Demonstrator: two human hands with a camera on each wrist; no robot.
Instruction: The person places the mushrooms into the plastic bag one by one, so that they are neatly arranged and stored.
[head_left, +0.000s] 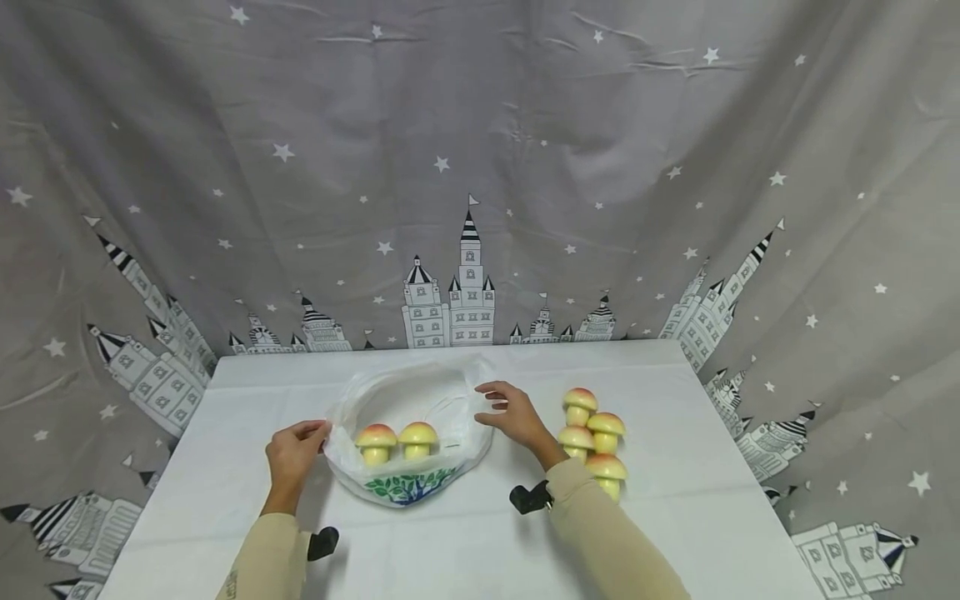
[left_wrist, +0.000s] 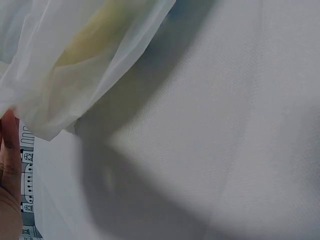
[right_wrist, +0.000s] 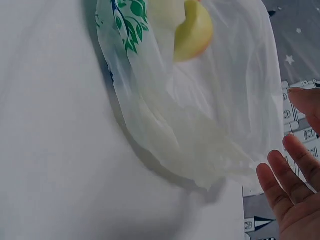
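Observation:
A thin white plastic bag (head_left: 468, 446), printed with a green and blue tree, lies with its mouth spread wide. Inside it, side by side, are two toy mushrooms (head_left: 377, 442) with yellow stems and yellow-orange caps. My left hand (head_left: 291, 457) pinches the bag's left edge between thumb and fingers; the left wrist view shows the fingertips (left_wrist: 9, 120) against the plastic. At the bag's right edge my right hand (head_left: 517, 415) has its fingers spread. In the right wrist view its fingertips (right_wrist: 265, 172) are right at the rim, and one mushroom (right_wrist: 197, 35) shows inside the bag.
Several more toy mushrooms (head_left: 606, 427) stand in a cluster on the white table (head_left: 450, 558), to the right of the bag and close to my right forearm. A grey curtain (head_left: 525, 125) with stars and castles hangs behind the table and along both sides.

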